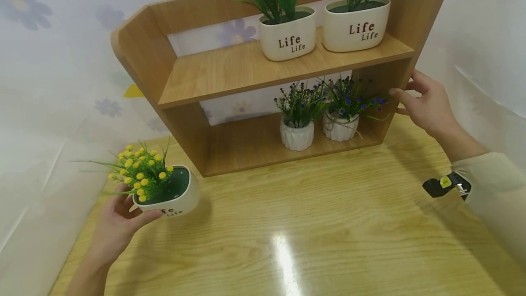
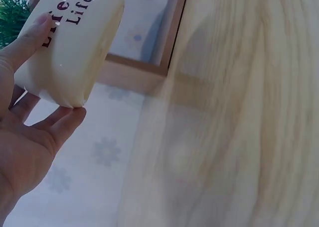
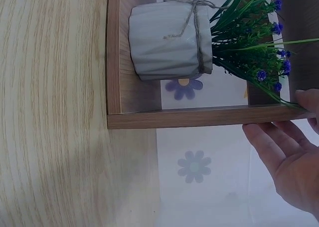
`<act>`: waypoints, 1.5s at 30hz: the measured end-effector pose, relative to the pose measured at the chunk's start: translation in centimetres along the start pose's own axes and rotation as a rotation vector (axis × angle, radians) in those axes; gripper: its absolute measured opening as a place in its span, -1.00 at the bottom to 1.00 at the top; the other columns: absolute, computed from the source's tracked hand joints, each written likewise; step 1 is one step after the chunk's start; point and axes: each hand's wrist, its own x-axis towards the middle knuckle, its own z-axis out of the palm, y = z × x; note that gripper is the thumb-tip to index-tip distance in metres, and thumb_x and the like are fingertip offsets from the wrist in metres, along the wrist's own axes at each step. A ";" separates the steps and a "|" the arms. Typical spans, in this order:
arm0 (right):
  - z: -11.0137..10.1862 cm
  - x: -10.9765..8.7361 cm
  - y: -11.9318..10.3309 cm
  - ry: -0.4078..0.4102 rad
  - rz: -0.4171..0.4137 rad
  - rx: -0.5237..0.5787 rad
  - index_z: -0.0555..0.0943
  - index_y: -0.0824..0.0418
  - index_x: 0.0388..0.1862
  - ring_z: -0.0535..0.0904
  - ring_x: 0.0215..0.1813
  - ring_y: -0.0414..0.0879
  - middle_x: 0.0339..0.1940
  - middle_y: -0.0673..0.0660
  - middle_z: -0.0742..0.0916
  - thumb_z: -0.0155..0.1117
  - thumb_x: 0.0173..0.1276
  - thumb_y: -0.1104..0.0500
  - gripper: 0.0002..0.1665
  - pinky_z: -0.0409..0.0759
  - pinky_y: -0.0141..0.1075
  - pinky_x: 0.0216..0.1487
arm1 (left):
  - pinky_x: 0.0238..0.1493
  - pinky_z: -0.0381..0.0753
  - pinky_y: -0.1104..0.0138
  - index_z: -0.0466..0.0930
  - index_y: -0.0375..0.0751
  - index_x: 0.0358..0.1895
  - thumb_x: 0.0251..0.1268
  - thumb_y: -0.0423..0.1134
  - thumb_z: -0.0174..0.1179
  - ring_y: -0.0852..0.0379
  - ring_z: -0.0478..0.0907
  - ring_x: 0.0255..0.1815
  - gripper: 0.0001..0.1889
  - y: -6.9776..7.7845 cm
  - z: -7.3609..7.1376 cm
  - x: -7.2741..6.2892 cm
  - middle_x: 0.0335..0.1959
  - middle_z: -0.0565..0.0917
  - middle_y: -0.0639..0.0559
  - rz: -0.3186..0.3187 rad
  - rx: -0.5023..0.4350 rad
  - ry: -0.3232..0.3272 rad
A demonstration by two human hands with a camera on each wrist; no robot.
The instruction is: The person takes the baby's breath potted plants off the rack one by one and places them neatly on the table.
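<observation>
My left hand (image 1: 117, 227) grips a white oval pot (image 1: 190, 198) of yellow artificial flowers (image 1: 137, 172), thumb on the lettered front and fingers round the far side. In the left wrist view this pot (image 2: 75, 53) appears raised off the tabletop, left of the wooden shelf (image 1: 213, 70). Around the shelf's right side panel my right hand (image 1: 431, 104) pinches, thumb inside and fingers outside, as the right wrist view shows with the hand (image 3: 294, 157) at the panel. Near that thumb stands a white ribbed pot (image 1: 340, 127) with purple-blue flowers, twine tied round it.
On the upper shelf stand a pink-flowered white pot (image 1: 287, 35) and another lettered white pot (image 1: 357, 26) with green stems. A second small ribbed pot (image 1: 297, 136) sits on the lower shelf. Flower-patterned cloth (image 1: 53, 72) hangs behind the wooden table (image 1: 255, 223).
</observation>
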 end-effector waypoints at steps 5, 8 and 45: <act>-0.1 0.0 0.1 -0.008 0.012 -0.010 0.47 -0.03 0.45 0.65 -0.20 -0.37 -0.13 -0.05 0.60 0.24 0.47 0.22 -0.41 0.68 -0.43 -0.35 | -0.02 0.67 0.37 0.22 -0.20 0.53 0.07 -0.80 0.26 0.27 0.54 0.18 -0.09 -1.4 -2.1 -0.7 0.44 0.35 0.02 -0.015 0.034 0.025; -0.1 -0.1 0.1 -0.014 0.011 -0.007 0.48 -0.05 0.45 0.65 -0.18 -0.38 -0.11 -0.06 0.61 0.25 0.47 0.20 -0.41 0.67 -0.43 -0.35 | -0.01 0.65 0.40 0.19 -0.18 0.56 0.07 -0.77 0.28 0.31 0.50 0.20 -0.05 -2.4 -3.4 -1.0 0.52 0.25 0.04 -0.029 0.073 0.051; -0.1 -0.1 0.2 -0.008 -0.004 0.039 0.51 0.03 0.42 0.66 -0.18 -0.36 -0.15 -0.08 0.64 0.28 0.44 0.28 -0.42 0.69 -0.40 -0.36 | -0.02 0.59 0.53 0.03 0.02 0.62 0.27 -0.70 0.16 0.39 0.58 0.08 -0.06 -7.4 -11.2 -4.3 0.53 0.19 0.23 -0.119 0.069 0.050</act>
